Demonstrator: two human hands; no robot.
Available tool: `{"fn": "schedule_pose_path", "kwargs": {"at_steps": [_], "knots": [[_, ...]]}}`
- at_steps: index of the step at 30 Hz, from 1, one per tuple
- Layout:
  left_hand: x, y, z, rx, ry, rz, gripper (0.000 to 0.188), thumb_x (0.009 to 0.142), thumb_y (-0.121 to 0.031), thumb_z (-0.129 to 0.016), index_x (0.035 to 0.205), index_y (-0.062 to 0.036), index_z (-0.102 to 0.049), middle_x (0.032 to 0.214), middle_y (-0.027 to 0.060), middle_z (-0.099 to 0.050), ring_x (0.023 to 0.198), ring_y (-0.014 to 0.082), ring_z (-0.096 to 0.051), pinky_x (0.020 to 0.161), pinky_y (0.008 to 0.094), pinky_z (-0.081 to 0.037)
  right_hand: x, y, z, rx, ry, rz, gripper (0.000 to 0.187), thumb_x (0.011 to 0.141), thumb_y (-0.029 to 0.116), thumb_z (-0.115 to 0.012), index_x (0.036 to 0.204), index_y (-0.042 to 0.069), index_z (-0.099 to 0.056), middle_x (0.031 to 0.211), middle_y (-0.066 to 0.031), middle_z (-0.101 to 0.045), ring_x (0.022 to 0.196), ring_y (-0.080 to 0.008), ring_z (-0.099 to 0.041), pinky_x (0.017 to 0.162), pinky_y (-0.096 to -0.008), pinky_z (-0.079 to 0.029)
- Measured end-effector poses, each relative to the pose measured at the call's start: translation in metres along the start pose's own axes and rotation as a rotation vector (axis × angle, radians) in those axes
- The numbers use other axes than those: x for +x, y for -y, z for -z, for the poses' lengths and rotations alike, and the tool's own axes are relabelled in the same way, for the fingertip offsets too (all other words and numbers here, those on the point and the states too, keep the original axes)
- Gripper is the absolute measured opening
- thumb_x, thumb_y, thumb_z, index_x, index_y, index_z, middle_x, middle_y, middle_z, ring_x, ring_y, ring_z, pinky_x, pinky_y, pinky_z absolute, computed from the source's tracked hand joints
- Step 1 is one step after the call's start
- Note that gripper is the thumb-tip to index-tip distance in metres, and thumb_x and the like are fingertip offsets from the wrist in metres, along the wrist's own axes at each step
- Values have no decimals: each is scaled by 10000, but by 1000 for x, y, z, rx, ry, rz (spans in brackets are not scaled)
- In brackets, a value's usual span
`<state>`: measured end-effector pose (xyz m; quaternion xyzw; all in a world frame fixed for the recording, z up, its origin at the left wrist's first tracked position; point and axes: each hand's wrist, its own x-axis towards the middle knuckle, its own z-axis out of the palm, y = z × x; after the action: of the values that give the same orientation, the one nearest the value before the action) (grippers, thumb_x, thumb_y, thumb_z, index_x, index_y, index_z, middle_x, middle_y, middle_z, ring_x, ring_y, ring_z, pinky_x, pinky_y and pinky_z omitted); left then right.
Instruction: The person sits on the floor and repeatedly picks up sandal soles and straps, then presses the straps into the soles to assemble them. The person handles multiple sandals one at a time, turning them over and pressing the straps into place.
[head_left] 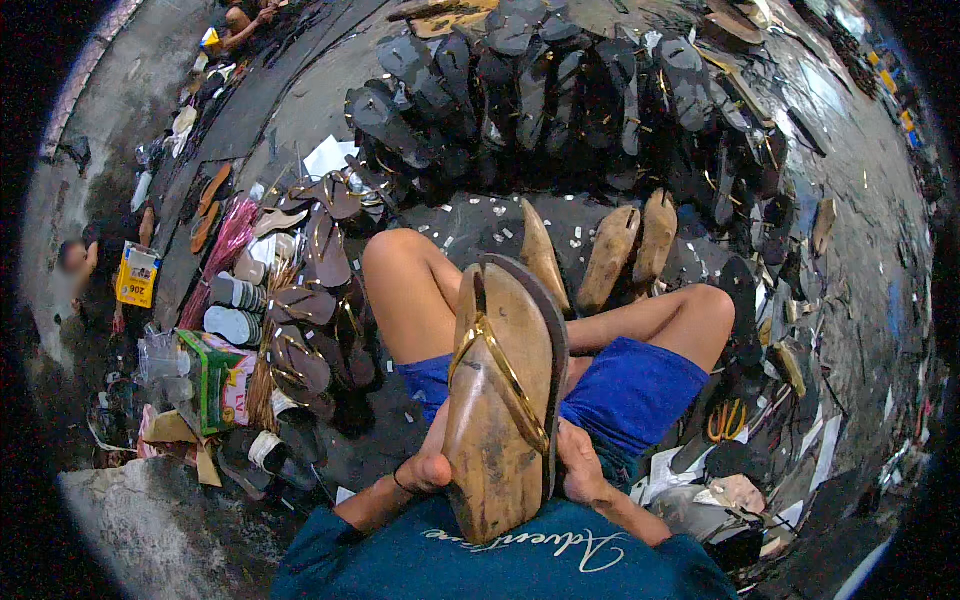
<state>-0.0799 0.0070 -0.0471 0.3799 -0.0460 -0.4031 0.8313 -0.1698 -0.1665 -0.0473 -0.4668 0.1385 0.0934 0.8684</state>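
A wooden shoe last (480,430) is held upright close in front of my chest. Against its far side sits a dark sandal sole (553,360), and a gold thong strap (512,385) crosses the wood. My left hand (432,470) grips the last's lower left edge, its fingers mostly hidden behind. On the other side, my right hand (580,468) presses around the sandal's lower edge, with part of its fingers out of sight. Beyond my crossed legs, three more wooden lasts (608,258) stand on the dark floor.
A long row of dark sandals (530,95) stands at the back. More gold-strapped sandals (300,365) pile up at left, near pink strands (228,245), a green box (213,380) and white-topped soles (233,325). Another person (85,265) is at far left. Scraps (720,495) lie at right.
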Motion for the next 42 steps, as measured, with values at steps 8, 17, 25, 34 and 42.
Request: {"fn": "schedule_pose_path", "kwargs": {"at_steps": [8,17,25,34,42], "knots": [[-4,5,-6,-220,170,-209,1354,542,-620,-848,1481,13,-105,1461,145,-331,1309,256,-399,1097,424,-321,-5,-3,20,415,262,-473,408,991,395,-469,1136,23,-554,848,17,-559,750,-90,-485,667,-285,-430],[81,-10,2,366,-406,-334,1127,639,-599,-813,1389,-27,-196,1257,133,-450,1138,264,-512,957,391,-456,45,56,9,-666,-68,448,754,738,242,-796,1318,-36,-403,1286,-186,-517,1188,-311,-523,986,-391,-434],[73,-44,-61,788,-112,-232,1159,583,-439,-906,1380,27,-204,1214,183,-530,1160,284,-530,967,407,-451,41,58,9,35,87,401,1181,577,324,-883,1468,-6,-182,1460,-194,-356,1367,-331,-336,1133,-431,-261],[61,-55,-53,1193,72,365,306,993,-260,-494,855,-13,-610,761,134,-600,688,184,-511,665,352,-427,-18,37,23,675,-156,-147,1035,565,412,-661,1430,-8,-277,1317,-237,-494,1160,-364,-533,1009,-465,-437],[16,-17,-64,632,21,318,314,1031,-223,-420,789,-32,-475,715,-45,-387,673,68,-345,591,259,-339,-46,49,10,822,-275,-126,908,656,317,-609,1430,-33,-290,1318,-264,-504,1130,-387,-568,994,-494,-459]]}}
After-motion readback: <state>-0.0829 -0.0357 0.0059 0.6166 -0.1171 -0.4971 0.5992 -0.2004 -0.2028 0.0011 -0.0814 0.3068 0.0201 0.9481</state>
